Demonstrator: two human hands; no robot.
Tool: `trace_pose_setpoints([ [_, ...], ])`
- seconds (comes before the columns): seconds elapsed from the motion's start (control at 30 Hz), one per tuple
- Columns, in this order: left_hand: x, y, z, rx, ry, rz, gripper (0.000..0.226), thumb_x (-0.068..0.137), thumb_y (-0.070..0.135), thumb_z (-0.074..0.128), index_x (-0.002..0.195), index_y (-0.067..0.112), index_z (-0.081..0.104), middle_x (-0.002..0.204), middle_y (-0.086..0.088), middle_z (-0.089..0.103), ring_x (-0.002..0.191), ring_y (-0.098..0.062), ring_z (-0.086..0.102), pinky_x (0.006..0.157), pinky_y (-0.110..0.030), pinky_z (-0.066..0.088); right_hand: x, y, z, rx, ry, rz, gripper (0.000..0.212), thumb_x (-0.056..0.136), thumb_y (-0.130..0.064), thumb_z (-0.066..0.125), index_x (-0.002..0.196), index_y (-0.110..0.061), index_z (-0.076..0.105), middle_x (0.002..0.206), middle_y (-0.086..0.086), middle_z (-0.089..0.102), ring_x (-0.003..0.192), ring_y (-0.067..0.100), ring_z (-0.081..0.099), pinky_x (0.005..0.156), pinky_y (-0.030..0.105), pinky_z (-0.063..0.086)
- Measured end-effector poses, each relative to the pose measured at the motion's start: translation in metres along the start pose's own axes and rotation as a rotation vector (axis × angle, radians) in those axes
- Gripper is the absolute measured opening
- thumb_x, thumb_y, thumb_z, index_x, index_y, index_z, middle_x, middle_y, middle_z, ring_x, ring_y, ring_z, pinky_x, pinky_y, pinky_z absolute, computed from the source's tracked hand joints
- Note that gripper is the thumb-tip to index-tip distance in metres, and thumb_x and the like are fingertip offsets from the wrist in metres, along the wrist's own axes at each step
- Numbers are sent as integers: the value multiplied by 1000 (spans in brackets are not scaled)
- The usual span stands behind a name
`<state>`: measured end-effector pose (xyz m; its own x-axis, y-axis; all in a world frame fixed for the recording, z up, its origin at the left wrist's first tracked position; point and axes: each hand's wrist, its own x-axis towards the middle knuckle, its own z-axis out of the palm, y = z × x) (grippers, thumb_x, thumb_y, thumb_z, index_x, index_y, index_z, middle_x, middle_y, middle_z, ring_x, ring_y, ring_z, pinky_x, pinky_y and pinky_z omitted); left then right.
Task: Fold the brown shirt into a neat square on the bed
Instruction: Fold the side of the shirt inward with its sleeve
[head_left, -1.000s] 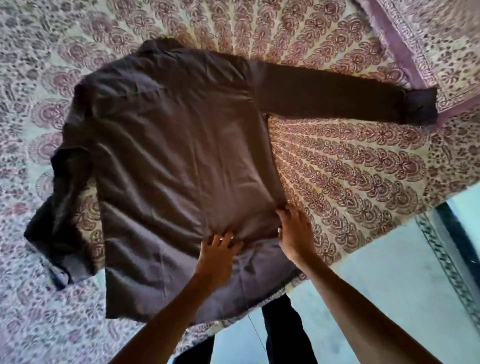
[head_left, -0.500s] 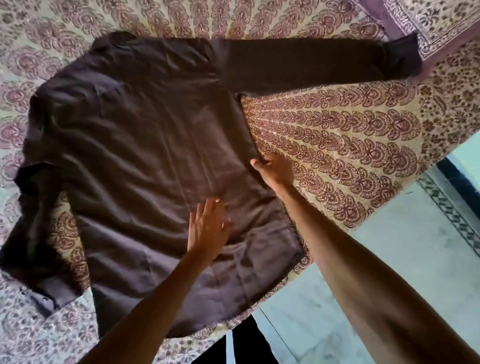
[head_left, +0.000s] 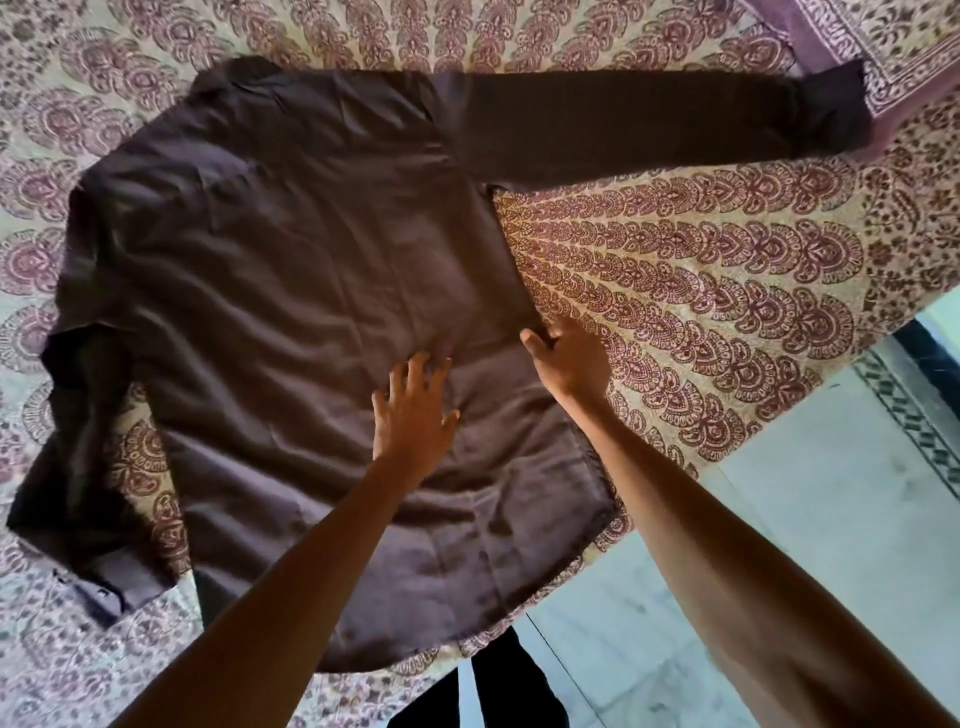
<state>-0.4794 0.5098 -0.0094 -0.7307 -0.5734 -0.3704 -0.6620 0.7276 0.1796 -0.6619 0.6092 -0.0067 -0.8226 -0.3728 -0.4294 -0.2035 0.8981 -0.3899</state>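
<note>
Head view gives us the brown shirt (head_left: 291, 291) spread flat on the bed (head_left: 701, 270), with its outstretched sleeve (head_left: 649, 124) lying straight and its rumpled sleeve (head_left: 88, 467) bunched beside the body. Our left hand (head_left: 415, 415) presses the cloth with fingers splayed wide, and our right hand (head_left: 571, 358) sits at the side seam, though we cannot tell if it pinches. We judge this the smoothing step; next comes folding a side and sleeve inward.

One brown shirt (head_left: 291, 270) lies on the bed (head_left: 701, 291). The shirt has two long sleeves (head_left: 649, 119). Two hands are on the bed too: one left hand (head_left: 415, 410), one right hand (head_left: 571, 358).
</note>
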Motion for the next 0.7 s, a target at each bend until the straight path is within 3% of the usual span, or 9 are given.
trace_pose_setpoints([
  [0.23, -98, 17, 42, 26, -23, 55, 63, 81, 34, 65, 139, 25, 41, 133, -8, 48, 108, -31, 54, 83, -48, 49, -78, 97, -6, -21, -47, 30, 31, 87, -46, 63, 81, -16, 63, 75, 5, 72, 73, 28, 67, 57, 29, 41],
  [0.37, -135, 33, 56, 38, -67, 106, 61, 76, 30, 67, 133, 25, 46, 123, -8, 52, 99, -30, 55, 75, -43, 50, -102, 117, -7, 33, -93, -45, 27, 83, -44, 68, 96, -22, 62, 83, 1, 74, 81, 27, 69, 66, 35, 52],
  [0.43, -144, 38, 57, 37, -74, 139, 59, 72, 25, 70, 127, 25, 49, 117, -7, 55, 95, -29, 57, 71, -42, 52, -107, 121, -7, -37, -161, -45, 29, 81, -39, 70, 102, -22, 57, 88, 6, 73, 86, 29, 68, 70, 34, 50],
  [0.53, -153, 38, 63, 23, -178, 246, 53, 71, 23, 66, 122, 24, 53, 116, -4, 54, 97, -27, 58, 74, -40, 53, -114, 128, -13, -96, -187, 48, 23, 82, -34, 70, 93, -21, 54, 88, 9, 70, 89, 31, 67, 69, 31, 42],
  [0.63, -164, 35, 66, -94, -290, 391, 36, 76, 19, 58, 112, 24, 59, 108, -1, 56, 91, -25, 62, 72, -38, 53, -129, 127, -16, -227, -134, 71, 23, 84, -25, 68, 101, -16, 55, 96, 11, 68, 95, 34, 65, 74, 37, 48],
  [0.7, -169, 31, 66, -146, -238, 358, 30, 75, 14, 55, 103, 23, 62, 100, -2, 58, 85, -25, 63, 66, -37, 53, -143, 123, -12, -321, -9, -3, 33, 80, -14, 70, 108, -12, 52, 102, 12, 64, 94, 36, 63, 72, 40, 50],
])
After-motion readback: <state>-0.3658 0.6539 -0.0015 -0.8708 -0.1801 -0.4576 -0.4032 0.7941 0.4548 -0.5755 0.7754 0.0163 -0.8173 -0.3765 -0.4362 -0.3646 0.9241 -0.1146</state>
